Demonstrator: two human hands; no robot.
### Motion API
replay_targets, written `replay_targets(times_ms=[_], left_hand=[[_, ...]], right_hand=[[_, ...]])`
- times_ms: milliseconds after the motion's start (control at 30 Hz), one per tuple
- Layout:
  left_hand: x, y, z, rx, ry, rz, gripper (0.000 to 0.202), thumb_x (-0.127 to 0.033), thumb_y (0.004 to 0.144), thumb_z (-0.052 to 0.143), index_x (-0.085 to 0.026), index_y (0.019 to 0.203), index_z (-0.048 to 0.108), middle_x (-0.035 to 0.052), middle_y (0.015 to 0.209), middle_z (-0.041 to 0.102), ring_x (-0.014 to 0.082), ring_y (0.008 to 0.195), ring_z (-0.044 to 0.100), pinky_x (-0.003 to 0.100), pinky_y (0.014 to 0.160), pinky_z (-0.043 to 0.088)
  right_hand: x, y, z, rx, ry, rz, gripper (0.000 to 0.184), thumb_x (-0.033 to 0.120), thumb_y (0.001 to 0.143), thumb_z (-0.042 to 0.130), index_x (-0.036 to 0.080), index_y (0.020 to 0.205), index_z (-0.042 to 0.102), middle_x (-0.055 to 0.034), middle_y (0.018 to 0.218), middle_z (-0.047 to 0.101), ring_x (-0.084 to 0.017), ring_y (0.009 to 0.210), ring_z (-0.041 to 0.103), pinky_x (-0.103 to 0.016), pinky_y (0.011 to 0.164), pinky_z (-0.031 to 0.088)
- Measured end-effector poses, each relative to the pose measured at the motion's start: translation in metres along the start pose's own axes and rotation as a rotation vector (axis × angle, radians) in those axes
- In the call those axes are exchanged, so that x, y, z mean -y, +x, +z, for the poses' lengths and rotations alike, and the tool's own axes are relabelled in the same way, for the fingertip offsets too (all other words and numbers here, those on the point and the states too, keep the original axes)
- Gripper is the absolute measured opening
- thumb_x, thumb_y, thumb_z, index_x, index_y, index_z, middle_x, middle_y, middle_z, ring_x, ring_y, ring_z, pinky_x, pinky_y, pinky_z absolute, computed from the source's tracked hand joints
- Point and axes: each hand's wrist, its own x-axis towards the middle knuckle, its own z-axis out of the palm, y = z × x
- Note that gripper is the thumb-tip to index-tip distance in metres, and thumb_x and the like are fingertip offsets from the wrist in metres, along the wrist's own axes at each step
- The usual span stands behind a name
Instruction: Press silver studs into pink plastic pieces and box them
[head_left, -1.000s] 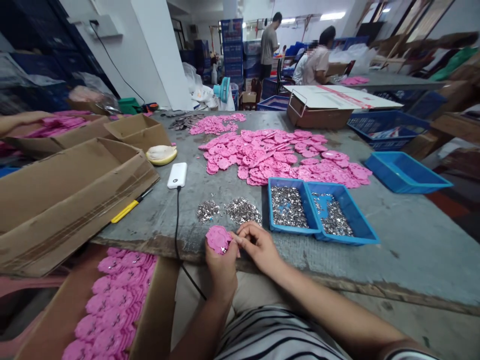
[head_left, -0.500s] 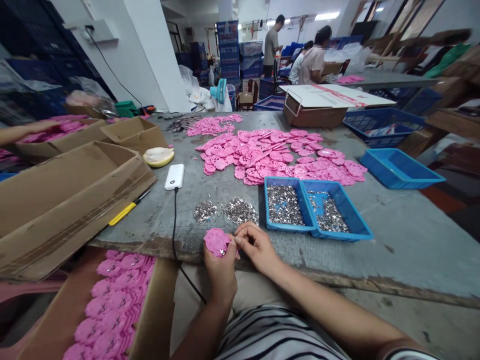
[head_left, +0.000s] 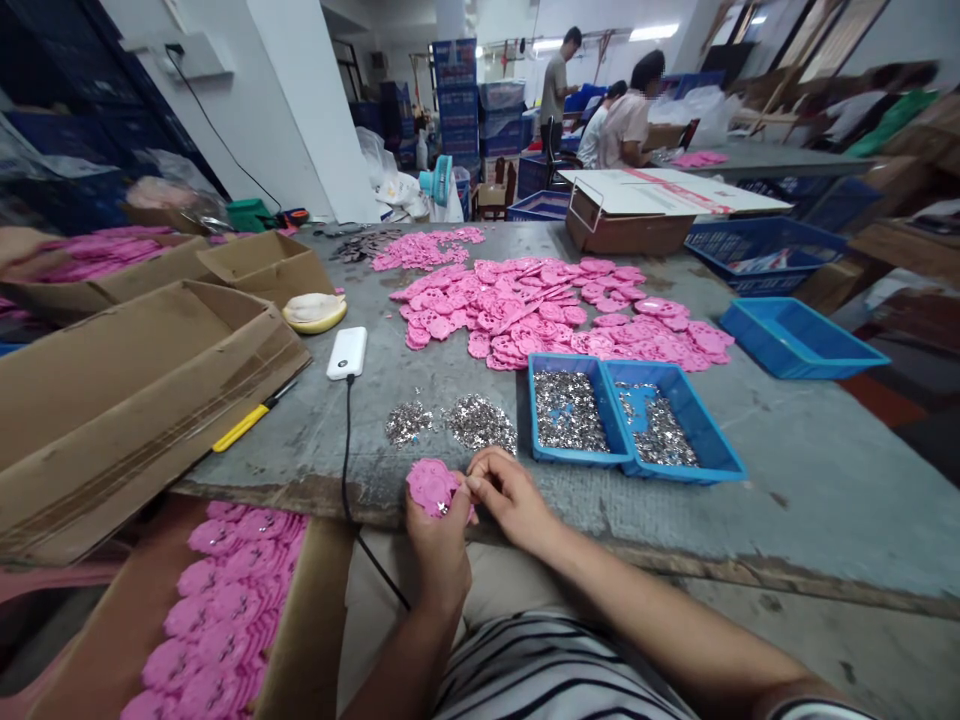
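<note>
Pink piece (head_left: 430,484) in grip of left hand (head_left: 441,552), barely shifted, beside right hand (head_left: 517,502) pinched closed, contents unclear; seemingly same step.

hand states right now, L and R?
Left hand: closed, holding a pink piece.
Right hand: pinched closed beside it; whether it holds anything can't be told.

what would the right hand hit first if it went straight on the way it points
The right hand would probably meet the left hand first, then the pink piece held there; whether the two hands touch is unclear.
</note>
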Motion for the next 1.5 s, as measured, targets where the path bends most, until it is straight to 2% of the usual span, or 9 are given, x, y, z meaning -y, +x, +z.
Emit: replay_targets(times_ms=[100, 233, 333, 500, 633, 800, 1133, 1367, 1500], left_hand=[[-0.004, 0.000, -0.001, 0.068, -0.031, -0.037, 0.040, -0.027, 0.057, 0.076, -0.018, 0.087, 0.051, -0.0055, 0.066, 0.058, 0.0065, 0.047, 0.049, 0.018, 0.044, 0.040], [-0.019, -0.002, -0.001, 0.232, -0.134, -0.189, 0.040, -0.039, 0.065, 0.070, -0.019, 0.093, 0.050, -0.0022, 0.068, 0.061, 0.0109, 0.050, 0.056, 0.018, 0.040, 0.038], [-0.033, -0.001, 0.000, 0.334, -0.173, -0.300, 0.035, -0.049, 0.077, 0.054, -0.017, 0.091, 0.050, 0.0021, 0.068, 0.063, 0.0150, 0.052, 0.061, 0.019, 0.037, 0.037], [-0.039, 0.002, 0.003, 0.392, -0.152, -0.391, 0.035, -0.044, 0.087, 0.035, -0.014, 0.082, 0.052, 0.0046, 0.062, 0.061, 0.0160, 0.050, 0.062, 0.019, 0.034, 0.035], [-0.031, -0.001, 0.001, 0.392, -0.137, -0.340, 0.034, -0.047, 0.086, 0.043, -0.014, 0.086, 0.052, 0.0017, 0.059, 0.059, 0.0141, 0.048, 0.061, 0.018, 0.034, 0.035], [-0.027, -0.003, -0.002, 0.418, -0.081, -0.250, 0.045, -0.057, 0.080, 0.055, -0.014, 0.090, 0.053, 0.0006, 0.061, 0.060, 0.0127, 0.047, 0.059, 0.017, 0.033, 0.035], [-0.028, -0.005, -0.003, 0.512, 0.031, -0.218, 0.053, -0.066, 0.083, 0.047, -0.014, 0.092, 0.055, -0.0038, 0.045, 0.054, 0.0085, 0.029, 0.044, 0.018, 0.029, 0.032], [-0.031, -0.006, -0.001, 0.490, 0.009, -0.211, 0.053, -0.066, 0.081, 0.050, -0.013, 0.085, 0.055, -0.0005, 0.049, 0.057, 0.0130, 0.040, 0.057, 0.018, 0.032, 0.035], [-0.033, -0.006, 0.000, 0.485, 0.006, -0.215, 0.053, -0.066, 0.079, 0.053, -0.014, 0.083, 0.055, -0.0005, 0.049, 0.057, 0.0135, 0.042, 0.059, 0.017, 0.031, 0.035]], right_hand=[[0.000, 0.002, -0.002, 0.017, 0.005, 0.012, 0.019, 0.023, 0.085, 0.051, 0.021, 0.067, 0.048, -0.0025, 0.081, 0.053, -0.016, 0.075, 0.051, -0.031, 0.073, 0.043], [0.005, 0.008, -0.012, 0.032, 0.057, 0.052, 0.019, 0.025, 0.085, 0.052, 0.021, 0.066, 0.049, -0.0039, 0.087, 0.053, -0.015, 0.074, 0.052, -0.032, 0.073, 0.044], [0.014, 0.012, -0.024, 0.062, 0.062, 0.063, 0.018, 0.026, 0.084, 0.055, 0.020, 0.067, 0.053, -0.0059, 0.094, 0.055, -0.018, 0.088, 0.055, -0.036, 0.084, 0.044], [0.022, 0.014, -0.033, 0.174, 0.037, 0.094, 0.017, 0.027, 0.083, 0.059, 0.019, 0.067, 0.058, -0.0081, 0.103, 0.058, -0.022, 0.108, 0.053, -0.039, 0.094, 0.040], [0.025, 0.013, -0.033, 0.220, -0.021, 0.064, 0.017, 0.026, 0.084, 0.059, 0.019, 0.068, 0.061, -0.0090, 0.112, 0.058, -0.023, 0.112, 0.052, -0.041, 0.098, 0.040], [0.027, 0.014, -0.037, 0.251, -0.080, 0.026, 0.017, 0.029, 0.084, 0.060, 0.020, 0.070, 0.064, -0.0084, 0.119, 0.057, -0.023, 0.113, 0.052, -0.044, 0.101, 0.039], [0.035, 0.019, -0.043, 0.314, -0.125, 0.008, 0.017, 0.025, 0.084, 0.059, 0.019, 0.069, 0.063, -0.0084, 0.117, 0.058, -0.023, 0.110, 0.054, -0.043, 0.100, 0.040], [0.033, 0.021, -0.044, 0.352, -0.087, 0.063, 0.018, 0.029, 0.084, 0.061, 0.019, 0.069, 0.064, -0.0081, 0.117, 0.059, -0.023, 0.111, 0.054, -0.041, 0.100, 0.039], [0.033, 0.024, -0.045, 0.394, -0.062, 0.087, 0.022, 0.033, 0.083, 0.062, 0.018, 0.066, 0.063, -0.0082, 0.115, 0.059, -0.023, 0.110, 0.054, -0.041, 0.100, 0.039]])
